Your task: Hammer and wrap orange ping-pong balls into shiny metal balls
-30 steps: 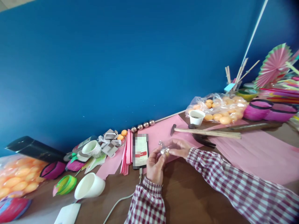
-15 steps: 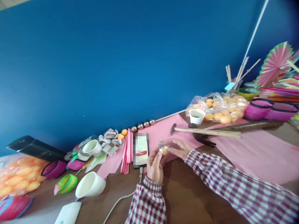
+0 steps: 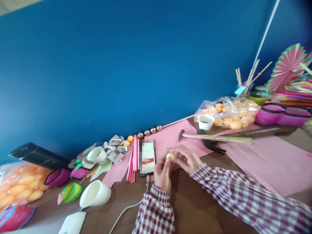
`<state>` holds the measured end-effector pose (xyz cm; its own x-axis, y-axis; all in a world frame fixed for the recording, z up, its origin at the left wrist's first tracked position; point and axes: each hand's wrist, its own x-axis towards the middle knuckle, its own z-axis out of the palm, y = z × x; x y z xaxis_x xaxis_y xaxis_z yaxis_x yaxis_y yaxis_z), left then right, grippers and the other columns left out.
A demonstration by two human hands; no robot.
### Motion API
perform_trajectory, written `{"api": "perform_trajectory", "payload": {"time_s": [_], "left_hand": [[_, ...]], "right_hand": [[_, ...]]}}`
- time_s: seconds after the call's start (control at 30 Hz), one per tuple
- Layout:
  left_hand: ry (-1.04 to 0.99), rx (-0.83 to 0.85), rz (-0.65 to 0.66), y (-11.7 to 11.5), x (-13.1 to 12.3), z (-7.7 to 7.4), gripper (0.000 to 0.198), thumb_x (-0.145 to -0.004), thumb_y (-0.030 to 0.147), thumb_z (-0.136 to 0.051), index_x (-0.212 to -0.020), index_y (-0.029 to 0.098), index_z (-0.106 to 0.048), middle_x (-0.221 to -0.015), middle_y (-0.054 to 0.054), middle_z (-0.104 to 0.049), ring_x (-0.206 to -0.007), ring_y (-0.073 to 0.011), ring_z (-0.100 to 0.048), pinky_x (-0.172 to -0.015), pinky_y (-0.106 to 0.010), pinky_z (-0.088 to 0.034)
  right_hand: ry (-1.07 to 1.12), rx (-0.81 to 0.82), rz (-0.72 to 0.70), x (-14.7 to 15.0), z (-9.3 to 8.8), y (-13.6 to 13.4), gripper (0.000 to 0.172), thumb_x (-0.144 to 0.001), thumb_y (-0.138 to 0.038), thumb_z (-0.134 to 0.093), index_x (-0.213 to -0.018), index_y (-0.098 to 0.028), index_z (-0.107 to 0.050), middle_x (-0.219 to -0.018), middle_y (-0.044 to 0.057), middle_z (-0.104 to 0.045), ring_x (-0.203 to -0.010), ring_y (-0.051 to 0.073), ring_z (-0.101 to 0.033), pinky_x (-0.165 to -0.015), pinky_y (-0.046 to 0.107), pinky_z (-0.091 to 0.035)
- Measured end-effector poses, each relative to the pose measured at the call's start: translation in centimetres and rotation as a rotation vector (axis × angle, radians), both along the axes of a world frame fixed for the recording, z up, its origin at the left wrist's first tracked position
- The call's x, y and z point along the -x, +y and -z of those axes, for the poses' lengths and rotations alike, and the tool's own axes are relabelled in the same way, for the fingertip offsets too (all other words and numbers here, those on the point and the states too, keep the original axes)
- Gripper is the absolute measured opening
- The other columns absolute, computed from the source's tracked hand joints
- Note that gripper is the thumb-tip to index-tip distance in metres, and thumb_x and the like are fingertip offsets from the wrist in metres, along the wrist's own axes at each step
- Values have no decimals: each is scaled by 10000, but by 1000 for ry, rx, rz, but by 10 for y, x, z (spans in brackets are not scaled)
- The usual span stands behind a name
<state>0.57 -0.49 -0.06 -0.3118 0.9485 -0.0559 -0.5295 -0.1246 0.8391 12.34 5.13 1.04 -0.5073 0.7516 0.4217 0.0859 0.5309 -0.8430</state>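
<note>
Low over the table, my left hand (image 3: 162,173) pinches a small pale-orange ball (image 3: 171,156) between thumb and fingers. A bit of shiny silver material (image 3: 168,149) shows just above the ball; whether it is attached I cannot make out. My right hand (image 3: 188,160) comes in from the right with bent fingers at the ball's side. Its fingertips are partly blurred, so its grip is unclear. Left of my hands lies a phone (image 3: 148,157) with a cable. Behind, along the wall, stands a row of several silver balls (image 3: 152,130).
A hammer (image 3: 216,139) and pink paper (image 3: 265,162) lie to the right. Near the wall are a white cup (image 3: 206,122) and a bag of orange balls (image 3: 234,113). On the left are a tipped white cup (image 3: 95,194), a green tape roll (image 3: 70,192) and grey cardboard pieces (image 3: 115,152).
More of the ball's orange surface faces me, with less silver across it. My right hand has shifted slightly down and its fingers have changed position beside the ball.
</note>
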Motion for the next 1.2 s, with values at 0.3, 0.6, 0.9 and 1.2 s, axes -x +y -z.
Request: {"api": "perform_trajectory", "payload": {"time_s": [0.3,0.6,0.9,1.2], "left_hand": [[66,-6,11,-1,0,1,303,-740,256,-585,-1024,151,-599,-1014,-91,-648,-939,-215,-600,-845,-373,-462],[40,-6,18,-1,0,3,327,-749,259,-574,-1058,153,-583,-999,-103,-651,-864,-215,-625,-758,-361,-500],[81,-26,24,1,2,9,389,-756,246,-569,-1135,167,-529,-1077,-104,-619,-973,-214,-584,-854,-365,-453],[84,45,-22,3,1,6,439,-724,318,-594,-1140,197,-527,-1077,-94,-615,-967,-220,-584,-815,-345,-474]], "right_hand": [[-57,-159,-20,-3,0,1,313,-792,-201,-491,-1103,-225,-512,-1084,82,-519,-1015,186,-489,-830,315,-457],[-53,-107,18,-1,7,1,539,-758,-213,-534,-1265,-242,-353,-1141,83,-490,-902,171,-543,-676,275,-517],[-65,-189,16,-2,8,2,485,-777,-212,-516,-1245,-258,-399,-1136,79,-491,-963,179,-520,-771,318,-494],[-184,-222,65,-2,5,1,566,-777,-275,-530,-1295,-228,-307,-1109,83,-504,-846,149,-551,-758,304,-490]]}}
